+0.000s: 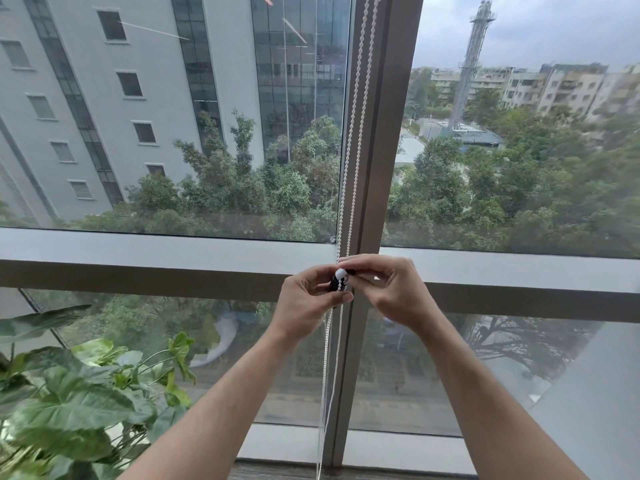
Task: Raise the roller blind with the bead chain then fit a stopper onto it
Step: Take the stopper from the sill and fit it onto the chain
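A white bead chain [350, 161] hangs in two strands along the grey window post [384, 140], from the top edge down past the hands to the floor. At the height of the window's cross rail, both hands meet on the chain. My left hand [308, 303] pinches a small black and white stopper [340, 280] with the chain running through it. My right hand [388, 289] pinches the stopper's top from the right. The roller blind itself is out of view above.
A leafy green plant [79, 400] stands at the lower left, close to my left forearm. The grey cross rail [156, 265] spans the glass. Outside are a grey building, trees and a mast.
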The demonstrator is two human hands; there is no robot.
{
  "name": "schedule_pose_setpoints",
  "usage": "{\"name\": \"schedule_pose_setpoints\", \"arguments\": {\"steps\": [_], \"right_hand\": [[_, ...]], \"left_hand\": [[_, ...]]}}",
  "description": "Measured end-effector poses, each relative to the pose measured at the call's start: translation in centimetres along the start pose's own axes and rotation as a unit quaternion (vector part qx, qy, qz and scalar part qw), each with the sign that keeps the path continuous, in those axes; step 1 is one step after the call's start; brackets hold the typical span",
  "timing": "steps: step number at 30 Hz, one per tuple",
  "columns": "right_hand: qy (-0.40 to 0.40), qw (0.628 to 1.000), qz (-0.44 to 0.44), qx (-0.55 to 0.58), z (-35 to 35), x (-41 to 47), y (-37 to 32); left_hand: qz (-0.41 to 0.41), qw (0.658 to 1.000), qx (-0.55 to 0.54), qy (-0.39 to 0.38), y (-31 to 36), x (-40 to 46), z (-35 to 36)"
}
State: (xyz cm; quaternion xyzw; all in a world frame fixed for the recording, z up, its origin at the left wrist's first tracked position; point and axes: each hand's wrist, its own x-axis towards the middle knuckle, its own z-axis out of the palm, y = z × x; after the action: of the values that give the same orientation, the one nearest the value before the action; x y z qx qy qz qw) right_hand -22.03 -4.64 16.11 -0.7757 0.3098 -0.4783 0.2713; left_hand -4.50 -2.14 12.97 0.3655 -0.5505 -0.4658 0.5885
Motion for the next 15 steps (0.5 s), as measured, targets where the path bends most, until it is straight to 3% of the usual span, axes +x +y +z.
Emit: {"name": "schedule_pose_setpoints", "arguments": {"steps": [15], "right_hand": [[-0.083,0.988,-0.056,-0.122,-0.5,1.1,-1.9]], "left_hand": [[-0.017,0.998,-0.046,-0.035,0.4,-0.2,-0.4]]}}
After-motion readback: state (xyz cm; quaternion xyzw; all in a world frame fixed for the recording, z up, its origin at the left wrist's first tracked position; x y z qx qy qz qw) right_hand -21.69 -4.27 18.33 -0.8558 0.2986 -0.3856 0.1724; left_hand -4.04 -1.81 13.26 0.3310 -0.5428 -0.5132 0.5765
